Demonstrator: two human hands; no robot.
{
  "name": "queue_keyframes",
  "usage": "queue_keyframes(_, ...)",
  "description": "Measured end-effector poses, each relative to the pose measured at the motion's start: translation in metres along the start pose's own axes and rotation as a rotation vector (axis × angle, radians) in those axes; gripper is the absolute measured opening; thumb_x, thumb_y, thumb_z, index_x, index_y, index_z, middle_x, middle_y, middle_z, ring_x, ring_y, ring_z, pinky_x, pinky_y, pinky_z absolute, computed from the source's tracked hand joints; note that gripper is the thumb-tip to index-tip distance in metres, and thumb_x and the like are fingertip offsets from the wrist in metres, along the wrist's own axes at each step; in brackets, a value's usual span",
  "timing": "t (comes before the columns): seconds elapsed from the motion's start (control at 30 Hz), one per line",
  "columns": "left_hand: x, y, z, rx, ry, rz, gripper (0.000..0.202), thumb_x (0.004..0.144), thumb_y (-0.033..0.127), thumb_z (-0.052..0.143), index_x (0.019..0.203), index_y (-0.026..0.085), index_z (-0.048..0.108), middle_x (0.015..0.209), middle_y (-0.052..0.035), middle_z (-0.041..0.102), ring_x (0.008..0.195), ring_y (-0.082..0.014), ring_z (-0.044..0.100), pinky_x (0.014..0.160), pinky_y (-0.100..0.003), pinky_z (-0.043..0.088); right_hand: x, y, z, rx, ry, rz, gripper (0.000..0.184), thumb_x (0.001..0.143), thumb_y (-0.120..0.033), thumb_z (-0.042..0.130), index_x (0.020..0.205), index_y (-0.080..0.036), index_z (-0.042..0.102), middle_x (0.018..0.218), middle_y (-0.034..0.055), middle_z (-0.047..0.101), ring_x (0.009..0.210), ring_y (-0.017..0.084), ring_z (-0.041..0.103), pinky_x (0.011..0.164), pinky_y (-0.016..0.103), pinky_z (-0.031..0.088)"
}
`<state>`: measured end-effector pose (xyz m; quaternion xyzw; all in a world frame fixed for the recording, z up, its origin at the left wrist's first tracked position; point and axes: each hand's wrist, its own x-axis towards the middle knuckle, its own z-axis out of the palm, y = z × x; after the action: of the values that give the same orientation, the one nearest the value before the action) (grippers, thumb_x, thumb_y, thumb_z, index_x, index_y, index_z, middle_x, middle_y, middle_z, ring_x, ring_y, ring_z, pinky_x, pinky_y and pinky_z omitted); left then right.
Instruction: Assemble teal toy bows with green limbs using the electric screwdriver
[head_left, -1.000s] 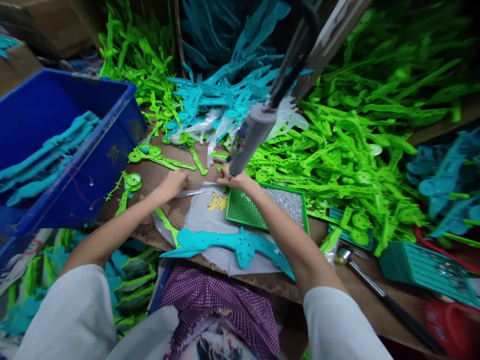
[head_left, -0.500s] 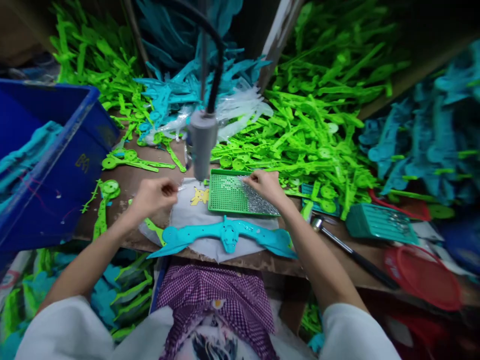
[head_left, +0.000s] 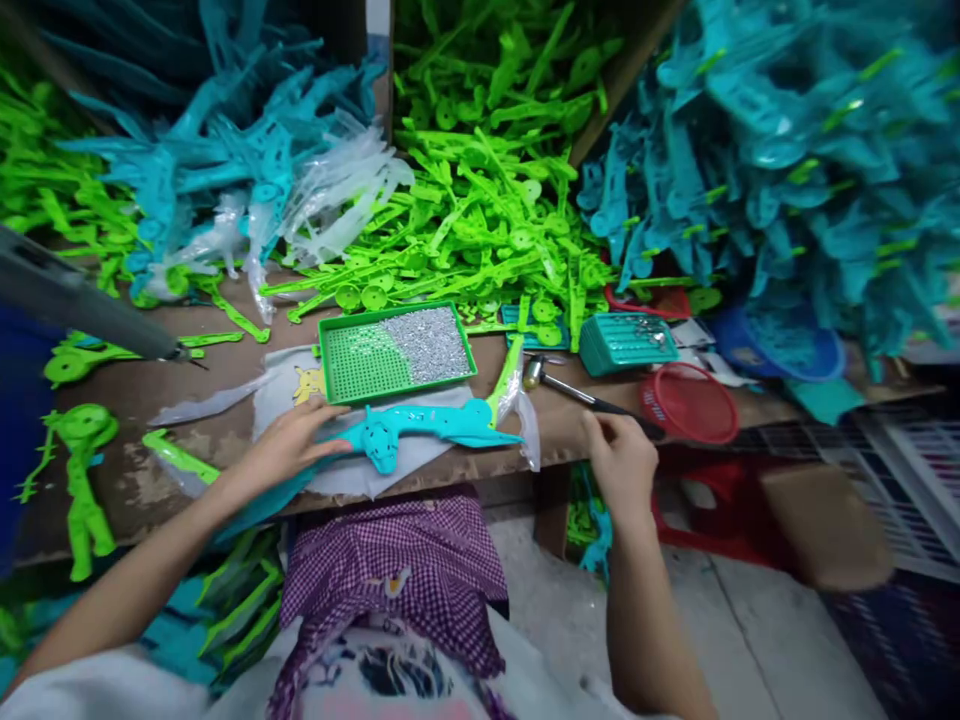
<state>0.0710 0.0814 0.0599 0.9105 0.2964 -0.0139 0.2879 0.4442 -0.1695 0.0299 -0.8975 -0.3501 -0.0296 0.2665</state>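
Observation:
My left hand [head_left: 289, 445] lies flat with its fingers stretched out on the left end of a teal plastic piece [head_left: 431, 425]. The piece rests on a white cloth [head_left: 289, 385] at the table's front edge. My right hand [head_left: 619, 455] is at the front edge further right, fingers curled at the dark handle of a hammer [head_left: 581, 392]. Behind the teal piece lies a green tray [head_left: 360, 362], half filled with small silver screws.
A hanging grey power tool [head_left: 82, 305] slants in from the left. Piles of green parts [head_left: 480, 200] and teal parts [head_left: 787, 150] fill the back. A teal box [head_left: 626, 340] and a red round basket [head_left: 690, 405] sit to the right. A loose green piece [head_left: 79, 470] lies at the left.
My view has swung to the right. My right hand left the green tray and went right to the hammer handle. My left hand came down onto the teal piece.

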Motion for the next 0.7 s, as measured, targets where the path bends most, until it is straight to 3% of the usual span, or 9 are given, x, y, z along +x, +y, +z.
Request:
queue_keyframes(0.17,0.000,0.008,0.018,0.060,-0.047,-0.066,0.057,0.087,0.055,0.053,0.132,0.021,0.054,0.119,-0.0129,0.060,0.108,-0.0294,0.059,0.091,-0.041,0.047,-0.020,-0.020,0.018,0.048,-0.222,0.010,0.047,0.088,-0.057,0.042,0.098,-0.017,0.066,0.092,0.0098,0.065,0.074,0.020,0.061,0.072,0.034,0.046)
queue_keyframes(0.27,0.004,0.007,0.021,0.038,-0.085,-0.054,0.054,0.088,0.055,0.051,0.129,0.021,0.055,0.125,-0.0126,0.058,0.112,-0.0286,0.057,0.094,-0.040,0.046,-0.024,-0.036,0.015,0.145,-0.187,-0.004,0.042,0.089,-0.051,0.043,0.097,-0.017,0.066,0.090,0.0095,0.066,0.077,0.020,0.061,0.074,0.034,0.048)
queue_keyframes(0.37,0.006,0.003,0.020,-0.011,-0.105,-0.044,0.051,0.087,0.055,0.054,0.123,0.019,0.059,0.122,-0.0120,0.061,0.110,-0.0269,0.059,0.094,-0.039,0.046,-0.049,-0.049,0.006,0.287,-0.109,-0.042,0.032,0.090,-0.045,0.047,0.090,-0.019,0.066,0.087,0.0080,0.066,0.079,0.019,0.061,0.074,0.032,0.049)
queue_keyframes(0.4,0.006,0.001,0.020,-0.033,-0.103,-0.036,0.050,0.086,0.055,0.055,0.120,0.019,0.060,0.119,-0.0113,0.062,0.108,-0.0263,0.059,0.093,-0.038,0.046,-0.063,-0.052,0.005,0.347,-0.184,-0.070,0.030,0.090,-0.044,0.048,0.086,-0.020,0.066,0.084,0.0068,0.067,0.077,0.019,0.061,0.073,0.031,0.049)
queue_keyframes(0.5,0.006,-0.001,0.023,-0.072,-0.068,-0.029,0.052,0.083,0.058,0.057,0.117,0.018,0.060,0.116,-0.0102,0.063,0.106,-0.0256,0.059,0.092,-0.038,0.046,-0.113,-0.051,0.014,0.485,-0.659,-0.154,0.029,0.089,-0.044,0.051,0.079,-0.021,0.066,0.078,0.0047,0.068,0.072,0.018,0.063,0.068,0.029,0.050)
queue_keyframes(0.53,0.006,-0.001,0.024,-0.076,-0.058,-0.035,0.053,0.083,0.059,0.057,0.117,0.018,0.060,0.116,-0.0104,0.063,0.106,-0.0256,0.059,0.092,-0.038,0.046,-0.128,-0.048,0.020,0.473,-0.762,-0.140,0.031,0.089,-0.044,0.050,0.078,-0.021,0.067,0.078,0.0053,0.069,0.073,0.019,0.064,0.069,0.030,0.051)
queue_keyframes(0.57,0.006,-0.001,0.025,-0.079,-0.056,-0.043,0.055,0.083,0.059,0.057,0.118,0.017,0.059,0.117,-0.0107,0.063,0.106,-0.0256,0.059,0.092,-0.038,0.046,-0.140,-0.045,0.026,0.430,-0.794,-0.096,0.033,0.090,-0.044,0.048,0.079,-0.020,0.068,0.080,0.0063,0.070,0.075,0.019,0.065,0.071,0.031,0.051)
queue_keyframes(0.63,0.006,-0.001,0.026,-0.084,-0.066,-0.057,0.057,0.083,0.059,0.057,0.120,0.017,0.058,0.119,-0.0113,0.062,0.106,-0.0253,0.059,0.092,-0.038,0.046,-0.156,-0.041,0.038,0.338,-0.730,0.000,0.035,0.092,-0.043,0.045,0.083,-0.019,0.068,0.083,0.0079,0.070,0.078,0.020,0.066,0.074,0.032,0.051)
queue_keyframes(0.7,0.007,-0.001,0.025,-0.085,-0.079,-0.062,0.058,0.082,0.058,0.057,0.123,0.017,0.057,0.120,-0.0112,0.062,0.106,-0.0248,0.059,0.092,-0.038,0.046,-0.161,-0.045,0.047,0.336,-0.716,-0.033,0.033,0.094,-0.041,0.044,0.090,-0.019,0.069,0.089,0.0081,0.070,0.085,0.020,0.066,0.080,0.031,0.050)
